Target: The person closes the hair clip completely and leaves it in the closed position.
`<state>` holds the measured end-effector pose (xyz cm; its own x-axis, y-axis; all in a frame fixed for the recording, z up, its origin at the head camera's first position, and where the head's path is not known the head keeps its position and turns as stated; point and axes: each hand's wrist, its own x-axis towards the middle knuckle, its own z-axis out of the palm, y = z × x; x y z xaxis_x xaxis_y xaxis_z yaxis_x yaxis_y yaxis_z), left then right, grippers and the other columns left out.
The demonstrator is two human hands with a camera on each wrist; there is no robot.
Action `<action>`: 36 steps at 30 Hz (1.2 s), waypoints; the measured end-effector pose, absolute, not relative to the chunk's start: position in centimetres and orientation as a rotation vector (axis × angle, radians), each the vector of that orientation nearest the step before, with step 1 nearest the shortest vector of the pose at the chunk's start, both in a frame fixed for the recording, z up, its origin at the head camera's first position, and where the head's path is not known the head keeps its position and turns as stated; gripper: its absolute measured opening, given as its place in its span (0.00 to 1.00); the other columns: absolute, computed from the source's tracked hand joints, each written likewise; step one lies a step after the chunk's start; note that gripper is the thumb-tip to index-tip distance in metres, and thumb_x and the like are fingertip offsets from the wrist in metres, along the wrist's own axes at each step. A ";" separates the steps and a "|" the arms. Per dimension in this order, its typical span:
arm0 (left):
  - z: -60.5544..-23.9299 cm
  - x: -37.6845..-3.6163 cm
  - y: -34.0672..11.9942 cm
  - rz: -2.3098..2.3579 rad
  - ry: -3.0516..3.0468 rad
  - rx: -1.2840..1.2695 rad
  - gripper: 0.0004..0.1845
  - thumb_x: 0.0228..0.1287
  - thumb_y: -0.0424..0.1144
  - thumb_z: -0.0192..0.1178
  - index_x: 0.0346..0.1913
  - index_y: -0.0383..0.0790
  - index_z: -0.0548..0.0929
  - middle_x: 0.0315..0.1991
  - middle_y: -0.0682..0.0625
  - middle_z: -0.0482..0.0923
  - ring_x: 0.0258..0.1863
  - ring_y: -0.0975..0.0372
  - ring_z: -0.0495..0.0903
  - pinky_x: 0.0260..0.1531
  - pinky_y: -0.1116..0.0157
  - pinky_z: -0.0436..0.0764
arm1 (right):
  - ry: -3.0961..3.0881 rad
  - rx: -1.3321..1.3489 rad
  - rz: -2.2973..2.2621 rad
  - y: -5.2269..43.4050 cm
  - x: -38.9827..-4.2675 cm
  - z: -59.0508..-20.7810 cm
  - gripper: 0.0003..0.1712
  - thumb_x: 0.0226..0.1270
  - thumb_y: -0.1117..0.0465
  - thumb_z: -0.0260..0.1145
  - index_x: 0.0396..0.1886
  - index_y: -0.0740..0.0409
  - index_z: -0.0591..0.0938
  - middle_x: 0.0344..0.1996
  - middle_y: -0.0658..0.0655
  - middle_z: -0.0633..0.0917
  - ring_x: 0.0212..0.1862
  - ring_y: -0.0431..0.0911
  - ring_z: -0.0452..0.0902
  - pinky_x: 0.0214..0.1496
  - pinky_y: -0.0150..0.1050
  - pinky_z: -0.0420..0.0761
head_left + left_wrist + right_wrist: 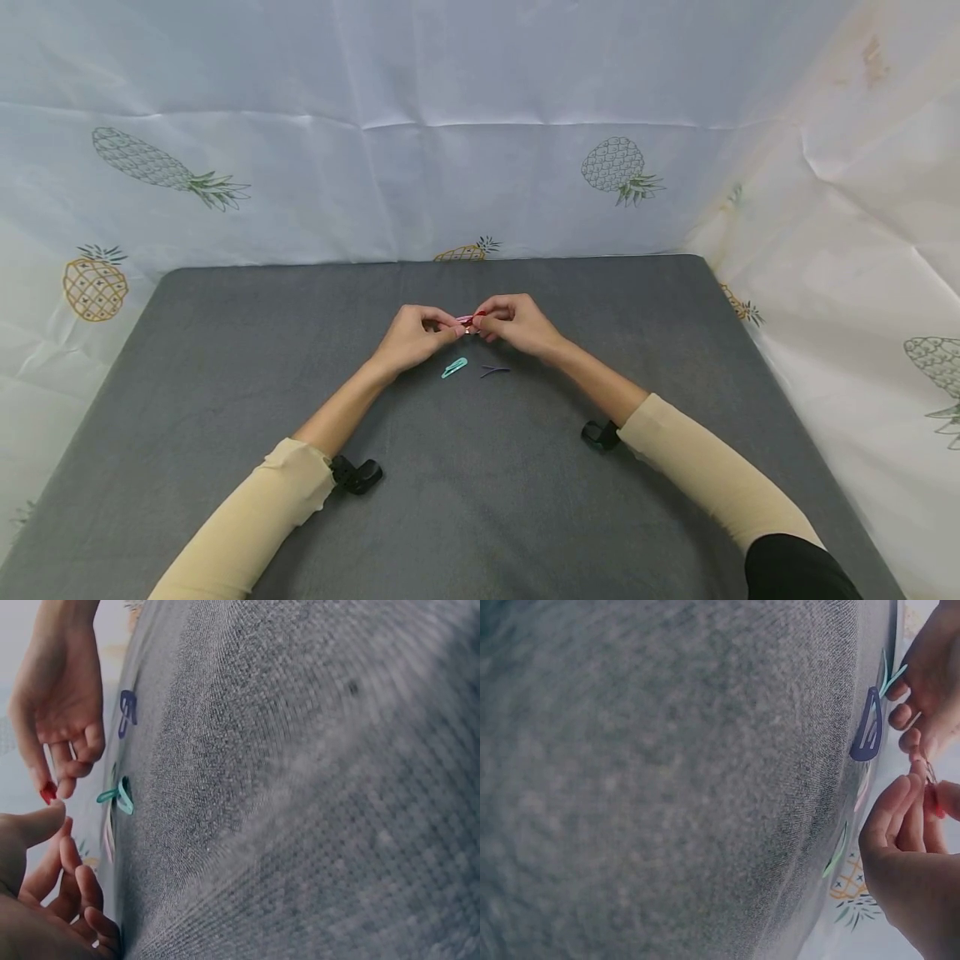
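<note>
Between the two hands is a small red snap hair clip (939,808), raised above the grey table. The right hand (525,325) pinches it between thumb and fingers. My left hand (411,340) has its thumb and fingertips on the clip's other end, where a bit of metal shows in the right wrist view. Fingers cover most of the clip. Nearer to me on the cloth lie a teal snap clip (454,367) and a dark purple snap clip (494,371), both appearing popped open in the wrist views.
Beyond these, a pink clip (863,787) and a green clip (838,852) lie on the grey cloth (480,483). White curtains with pineapple prints (615,164) hang behind and beside the table. Each forearm wears a black wrist camera (357,475).
</note>
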<state>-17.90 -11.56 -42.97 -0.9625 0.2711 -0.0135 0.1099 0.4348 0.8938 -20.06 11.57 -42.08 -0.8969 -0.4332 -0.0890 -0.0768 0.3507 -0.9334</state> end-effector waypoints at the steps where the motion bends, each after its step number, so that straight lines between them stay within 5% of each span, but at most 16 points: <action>1: -43.0 -17.9 -11.6 1.558 2.533 0.334 0.09 0.72 0.39 0.73 0.43 0.35 0.93 0.34 0.42 0.90 0.20 0.68 0.71 0.24 0.69 0.69 | 2.292 -0.452 -1.566 11.6 -20.1 -42.1 0.11 0.81 0.64 0.66 0.52 0.66 0.88 0.44 0.67 0.93 0.43 0.53 0.90 0.50 0.43 0.90; 9: -42.7 -17.8 -11.6 1.544 2.577 0.303 0.08 0.72 0.39 0.73 0.40 0.36 0.92 0.31 0.47 0.87 0.20 0.69 0.70 0.25 0.70 0.69 | 2.338 -0.533 -1.536 11.6 -20.1 -42.3 0.10 0.81 0.63 0.68 0.49 0.67 0.90 0.42 0.68 0.93 0.39 0.50 0.88 0.46 0.38 0.89; 19: -42.7 -17.9 -11.5 1.512 2.626 0.322 0.06 0.71 0.36 0.70 0.38 0.36 0.91 0.26 0.52 0.81 0.20 0.68 0.67 0.24 0.68 0.66 | 2.564 -0.622 -1.353 11.4 -19.8 -42.3 0.10 0.78 0.58 0.71 0.40 0.60 0.93 0.32 0.60 0.93 0.30 0.45 0.85 0.30 0.32 0.75; 30: -42.7 -18.0 -11.5 1.504 2.630 0.367 0.06 0.70 0.34 0.68 0.37 0.34 0.91 0.26 0.51 0.82 0.20 0.66 0.68 0.23 0.69 0.66 | 2.628 -0.645 -1.290 10.8 -19.4 -41.8 0.12 0.79 0.59 0.70 0.37 0.62 0.92 0.30 0.60 0.93 0.24 0.37 0.75 0.28 0.31 0.69; 36: -42.8 -17.9 -11.5 1.515 2.645 0.378 0.06 0.70 0.34 0.69 0.37 0.34 0.91 0.26 0.51 0.82 0.20 0.67 0.68 0.24 0.69 0.66 | 2.632 -0.630 -1.301 10.8 -19.5 -41.8 0.11 0.79 0.59 0.70 0.35 0.58 0.92 0.31 0.59 0.93 0.26 0.38 0.79 0.29 0.32 0.72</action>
<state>-17.95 -11.46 -42.80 -0.9672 0.2465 0.0610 0.1772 0.4834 0.8573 -19.51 10.81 -41.82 -0.9027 -0.4261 0.0598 -0.3063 0.5388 -0.7848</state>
